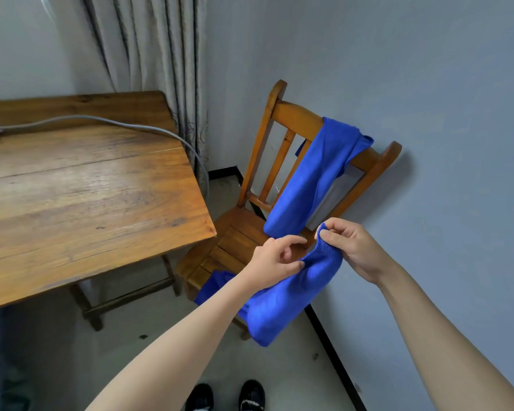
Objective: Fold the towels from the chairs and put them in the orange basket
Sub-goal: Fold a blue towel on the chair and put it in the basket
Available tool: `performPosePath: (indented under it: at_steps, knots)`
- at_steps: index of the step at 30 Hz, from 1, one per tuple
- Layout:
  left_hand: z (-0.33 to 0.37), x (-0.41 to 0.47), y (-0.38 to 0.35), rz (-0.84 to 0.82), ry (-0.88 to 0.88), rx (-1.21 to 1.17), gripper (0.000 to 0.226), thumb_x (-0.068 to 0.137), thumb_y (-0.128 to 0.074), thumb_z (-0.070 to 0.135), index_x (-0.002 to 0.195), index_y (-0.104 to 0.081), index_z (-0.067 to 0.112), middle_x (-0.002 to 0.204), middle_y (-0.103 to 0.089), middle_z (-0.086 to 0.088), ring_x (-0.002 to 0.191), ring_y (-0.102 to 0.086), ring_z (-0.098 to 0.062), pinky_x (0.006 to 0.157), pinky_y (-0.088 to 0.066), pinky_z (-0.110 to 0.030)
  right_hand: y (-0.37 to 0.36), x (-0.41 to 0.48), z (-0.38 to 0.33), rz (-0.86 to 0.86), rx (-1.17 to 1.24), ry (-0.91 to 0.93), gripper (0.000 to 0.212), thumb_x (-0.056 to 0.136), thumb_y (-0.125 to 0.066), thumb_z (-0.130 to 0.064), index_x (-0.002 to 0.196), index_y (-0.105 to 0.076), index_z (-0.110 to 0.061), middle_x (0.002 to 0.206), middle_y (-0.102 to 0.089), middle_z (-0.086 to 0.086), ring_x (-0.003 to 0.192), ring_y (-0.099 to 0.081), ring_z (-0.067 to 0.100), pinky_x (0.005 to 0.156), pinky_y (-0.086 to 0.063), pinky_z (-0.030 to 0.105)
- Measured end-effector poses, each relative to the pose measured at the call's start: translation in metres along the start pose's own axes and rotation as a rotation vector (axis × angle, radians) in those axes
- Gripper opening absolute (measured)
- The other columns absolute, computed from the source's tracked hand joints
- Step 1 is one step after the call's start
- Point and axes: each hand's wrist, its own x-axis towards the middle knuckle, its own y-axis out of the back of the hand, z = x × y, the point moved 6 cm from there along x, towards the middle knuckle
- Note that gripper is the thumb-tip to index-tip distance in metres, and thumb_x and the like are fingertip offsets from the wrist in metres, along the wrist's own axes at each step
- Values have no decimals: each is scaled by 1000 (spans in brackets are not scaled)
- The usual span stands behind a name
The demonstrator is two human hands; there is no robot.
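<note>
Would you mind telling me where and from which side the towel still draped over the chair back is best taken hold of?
Probably at the bunched fold on the top rail: the draped towel hangs over the chair back there, its long end trailing down the front to the seat. Come from above and in front, pinch that fold and lift upward, so it slides off the rail. The wall close behind blocks a rear approach.

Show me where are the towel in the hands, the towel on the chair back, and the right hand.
held towel (282, 307), head view, its hanging middle.
draped towel (306, 185), head view, its front panel.
right hand (350, 250), head view, its back.
</note>
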Motion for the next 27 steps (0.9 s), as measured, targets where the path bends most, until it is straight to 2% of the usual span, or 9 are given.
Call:
performPosePath:
  at_steps: [3,6,9,12,16,19,21,23,27]
  knots:
    - [2,3,-3,-65,-11,65,59,61,-45,60,103,-63,23,92,-45,7,97,-40,-18,87,-37,-35,-3,2,-1,-29,-7,-7,25,93,-43,1,74,-56,-8,56,-59,-8,56,-54,2,59,-45,12]
    - [-8,8,-6,-80,36,123,44,64,-48,46,90,-63,15,98,-46,7,101,-41,-18,88,-40,-40,-3,4,-4,-24,28,-3,26,93,-42,2,73,-55,-7,55,-58,-8,54,-54,1,58,-44,11]
    - [-28,5,-5,-76,147,70,25,65,-47,32,76,-53,11,81,-49,1,83,-45,-19,78,-40,-40,1,6,-10,3,146,37,22,88,-52,-10,68,-60,-13,56,-57,-9,54,-54,2,57,-45,11]
    - [-65,-11,-4,-77,311,11,15,64,-46,32,65,-45,17,65,-47,3,68,-46,-18,70,-36,-37,15,9,-20,53,307,81,20,59,-75,-41,60,-65,-24,57,-58,-10,53,-55,2,56,-47,12]
    - [-129,-40,11,-12,523,30,11,80,-51,20,83,-62,22,85,-68,0,85,-64,-24,83,-50,-41,54,12,-23,276,430,135,13,62,-72,-32,55,-64,-25,55,-58,-11,51,-56,1,54,-48,12]
    - [-130,-43,44,113,509,-56,16,88,-49,5,87,-66,4,89,-68,-17,88,-62,-31,82,-49,-42,78,17,-19,388,453,163,25,50,-78,-42,62,-63,-25,59,-60,-11,57,-57,1,59,-49,13]
    - [-104,-34,73,188,447,-140,18,90,-46,1,90,-64,2,92,-65,-21,85,-60,-28,76,-47,-36,93,21,-17,472,449,176,22,70,-72,-37,71,-56,-23,61,-62,-12,60,-57,2,64,-48,16]
    - [-69,-19,102,267,380,-202,20,94,-42,2,91,-61,8,90,-62,-14,82,-57,-21,69,-45,-27,111,29,-17,572,454,194,19,95,-48,-21,76,-50,-21,62,-64,-14,63,-57,2,68,-44,19]
    - [-3,12,156,452,232,-203,26,94,-39,2,82,-58,16,74,-55,-1,69,-50,-11,61,-41,-22,137,34,-36,657,504,231,20,100,-38,-20,82,-48,-23,102,-64,-3,92,-60,12,83,-44,27]
